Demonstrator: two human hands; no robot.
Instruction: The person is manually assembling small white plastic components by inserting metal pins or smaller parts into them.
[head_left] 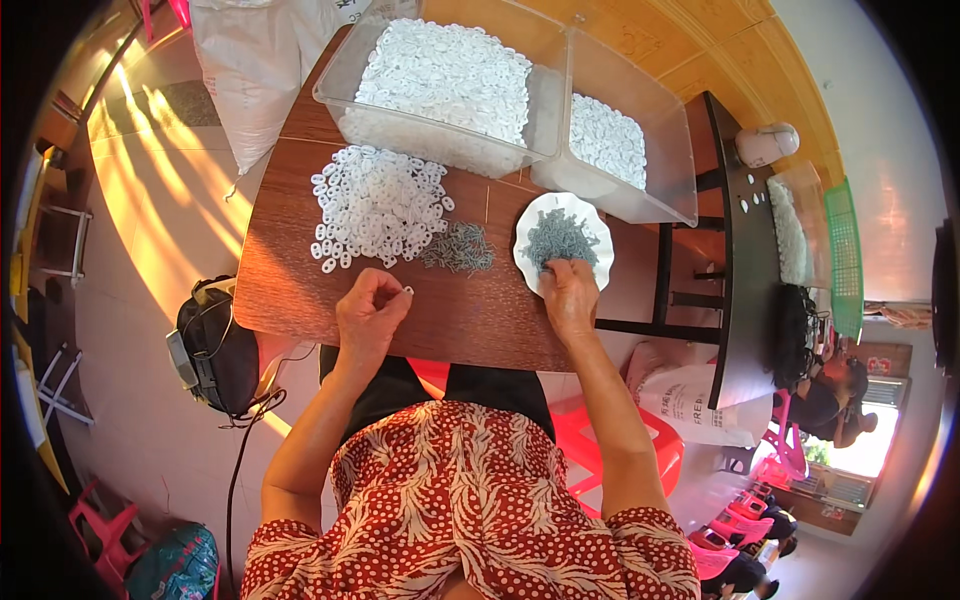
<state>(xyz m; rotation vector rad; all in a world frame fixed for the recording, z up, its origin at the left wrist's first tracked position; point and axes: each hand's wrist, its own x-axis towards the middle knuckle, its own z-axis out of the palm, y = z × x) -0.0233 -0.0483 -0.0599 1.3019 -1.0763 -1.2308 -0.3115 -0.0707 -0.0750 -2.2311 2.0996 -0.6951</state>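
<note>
On the brown wooden table point(300, 290) we see both hands at work. Our left hand point(368, 310) rests near the table's front edge, fingers curled, pinching one small white plastic ring point(407, 290) between thumb and forefinger. Our right hand point(568, 296) lies on the near rim of a white scalloped plate point(590, 225), its fingertips closed down into the heap of small grey metal pieces point(556, 238) that fills the plate; whether they actually grip a piece we cannot tell.

Beyond the left hand, a loose pile of white rings point(378, 205) spreads over the table, and just beside it, touching its right edge, sits a smaller heap of grey pieces point(459, 247). This heap lies between the ring pile and the plate.

At the far side of the table stand two clear plastic bins side by side: the left bin point(340, 85) is heaped with white rings, while the right bin point(670, 150) holds a shallower layer of them.

Left of our knees, a black bag point(215, 350) sits on the tiled floor. Under the table we glimpse a red plastic stool point(590, 435).
</note>
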